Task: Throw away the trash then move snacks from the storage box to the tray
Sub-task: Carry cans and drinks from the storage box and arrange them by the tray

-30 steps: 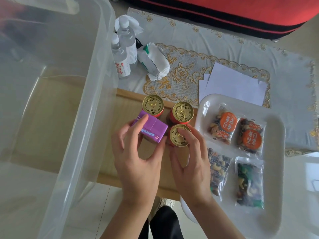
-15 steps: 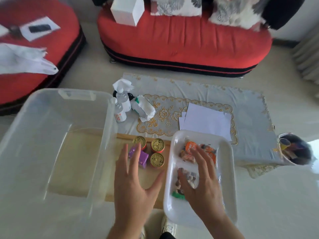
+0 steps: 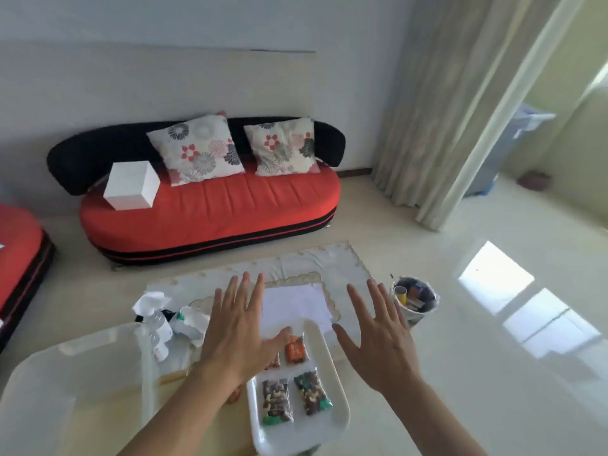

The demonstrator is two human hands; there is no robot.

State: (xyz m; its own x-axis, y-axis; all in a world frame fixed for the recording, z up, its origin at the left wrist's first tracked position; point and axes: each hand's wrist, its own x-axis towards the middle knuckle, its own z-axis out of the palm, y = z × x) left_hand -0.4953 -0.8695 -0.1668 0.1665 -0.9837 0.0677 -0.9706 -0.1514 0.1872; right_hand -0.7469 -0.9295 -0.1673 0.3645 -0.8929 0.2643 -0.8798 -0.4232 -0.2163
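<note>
**Empty hands hover over a loaded snack tray**

A person's left hand [image 3: 241,330] and right hand [image 3: 378,340] hang side by side above the worktop [image 3: 345,258]. Each grip is spread apart with the fingers straight, and neither holds anything. Just below and between the wrists sits the white rectangular plastic tray [image 3: 340,419], carrying four clear packets of mixed nuts [image 3: 276,401]. One packet is partly hidden under the left hand. The clear plastic storage box [image 3: 65,348] stands to the outside of the left forearm, and no snack shows through its walls from this angle. Beyond the left fingertips lie white paper sheets [image 3: 292,302] on the lace-edged cloth. A small plastic water bottle [image 3: 159,327] stands further left. Just past the right fingertips is a small round bin lined with a white bag [image 3: 415,299], with scraps inside. A red oval sofa [image 3: 210,209] stands well beyond, by the wall.

With trash in the bin and packets on the tray, the moving step looks close to finished. The next move probably calls for a look down to check the box and the spot under the left wrist for anything not yet on the tray.
</note>
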